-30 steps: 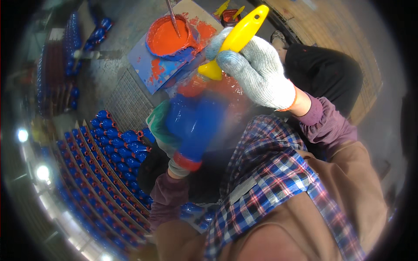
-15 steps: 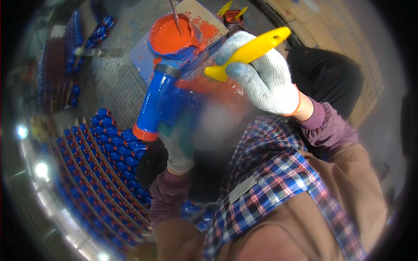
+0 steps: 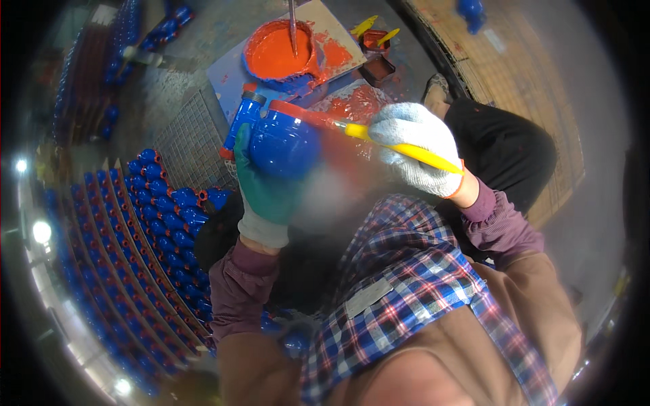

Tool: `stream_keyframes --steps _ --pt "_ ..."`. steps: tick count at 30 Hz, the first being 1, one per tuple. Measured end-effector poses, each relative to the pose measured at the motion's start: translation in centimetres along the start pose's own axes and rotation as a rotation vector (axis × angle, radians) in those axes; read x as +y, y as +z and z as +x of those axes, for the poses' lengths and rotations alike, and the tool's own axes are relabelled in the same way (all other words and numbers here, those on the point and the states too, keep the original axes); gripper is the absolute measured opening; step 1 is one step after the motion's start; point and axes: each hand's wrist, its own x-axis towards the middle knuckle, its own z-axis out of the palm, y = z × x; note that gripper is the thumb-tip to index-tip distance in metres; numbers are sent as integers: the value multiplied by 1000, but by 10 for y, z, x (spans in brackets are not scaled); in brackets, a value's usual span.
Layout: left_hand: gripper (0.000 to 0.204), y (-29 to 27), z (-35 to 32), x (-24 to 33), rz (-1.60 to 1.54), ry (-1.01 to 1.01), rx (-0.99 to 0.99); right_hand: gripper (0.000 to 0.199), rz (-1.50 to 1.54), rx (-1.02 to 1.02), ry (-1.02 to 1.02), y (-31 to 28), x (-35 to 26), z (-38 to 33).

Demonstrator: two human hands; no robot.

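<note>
Workshop floor, left hand now gripping blue casting upright, right hand clasping brush

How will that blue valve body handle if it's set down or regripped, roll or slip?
Likely heavy for its size: the blue valve body looks like a solid rounded casting. Its bulbous middle could roll if laid on its side. Wet red paint at the rim near the brush may make it slippery; the left hand cups it underneath.

Left hand: green-gloved, centre frame, gripping a round blue casting.
Right hand: white-gloved, holding a yellow-handled brush against the casting's orange rim.
Paint bowl: orange, top centre.
Blue castings: rows, lower left.
</note>
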Motion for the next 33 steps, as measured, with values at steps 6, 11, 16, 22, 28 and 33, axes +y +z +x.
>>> stream_keyframes --steps 6,11,16,22,28,33 --pt "81 -5 1 8 -94 -45 7 33 -16 -183 24 -12 4 -10" --pt "71 -3 -6 7 133 167 29 38 -109 -130 14 -14 -4 1" --pt "55 -11 -13 4 813 514 190 32 11 15 97 5 6 31" --pt "64 -3 -17 -3 1063 654 98 27 162 -39 99 17 8 55" --pt "64 -1 -15 -5 1243 689 103 24 177 -50 142 21 7 52" --pt "58 7 -17 -5 840 464 148 28 -190 -64 57 15 -12 31"
